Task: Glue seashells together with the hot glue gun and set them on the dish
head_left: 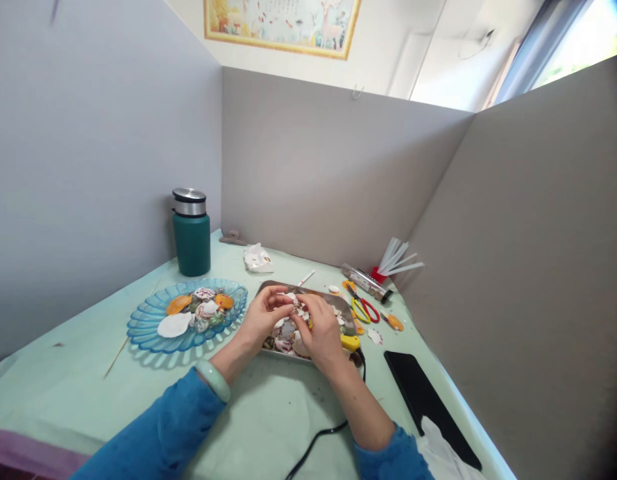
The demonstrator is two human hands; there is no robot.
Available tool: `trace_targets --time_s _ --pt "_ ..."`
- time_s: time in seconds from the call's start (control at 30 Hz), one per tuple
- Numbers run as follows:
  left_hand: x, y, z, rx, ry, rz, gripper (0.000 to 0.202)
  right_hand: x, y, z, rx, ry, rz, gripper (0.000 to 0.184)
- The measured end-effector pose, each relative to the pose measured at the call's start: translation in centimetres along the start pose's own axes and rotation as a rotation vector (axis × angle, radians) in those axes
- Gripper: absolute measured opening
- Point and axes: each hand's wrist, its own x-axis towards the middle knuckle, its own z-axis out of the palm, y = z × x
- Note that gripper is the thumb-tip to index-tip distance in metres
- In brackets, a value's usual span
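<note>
Over a metal tray [288, 357] full of shells, my left hand [265, 313] and my right hand [321, 330] meet with bent fingers. Between their fingertips is a small whitish shell [293, 301], partly covered by the fingers. Shells [284, 343] of white, brown and purplish tones fill the tray under my hands. Beside my right hand, at the tray's right side, lies a yellow glue gun [351, 342] with a black cord. Left of my left hand, a blue scalloped glass plate [153, 341] carries a cluster of orange, white and patterned shells [204, 308].
A green bottle [192, 243] stands behind the plate. Scissors [363, 310], loose shells [375, 336], a clear tube [367, 283] and glue sticks [395, 259] in a red holder sit at right. A black phone-like slab [431, 407] lies nearer. Grey panels [328, 167] enclose the table.
</note>
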Motion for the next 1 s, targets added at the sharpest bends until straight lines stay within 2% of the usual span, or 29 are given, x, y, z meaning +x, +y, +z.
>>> trace_targets --time_s 0.13,0.33,0.63,0.8,1.0 --pt "-0.02 -0.07 0.03 0.040 -0.022 0.029 0.045 0.01 -0.09 -0.07 0.001 -0.001 0.002 0.026" --pt "-0.07 0.04 -0.01 -0.001 0.032 0.046 0.040 -0.04 -0.19 -0.19 0.024 0.005 -0.028 0.028" --pt "0.28 -0.24 -0.22 0.059 0.021 0.093 0.037 0.17 -0.13 -0.09 0.045 -0.040 -0.091 0.034" --pt "0.03 0.18 0.10 0.019 0.059 0.070 0.040 0.05 -0.01 -0.19 0.044 -0.016 -0.065 0.036" --pt "-0.03 0.29 -0.18 -0.052 0.042 0.003 0.047 -0.11 0.02 -0.10 0.032 0.003 -0.022 0.031"
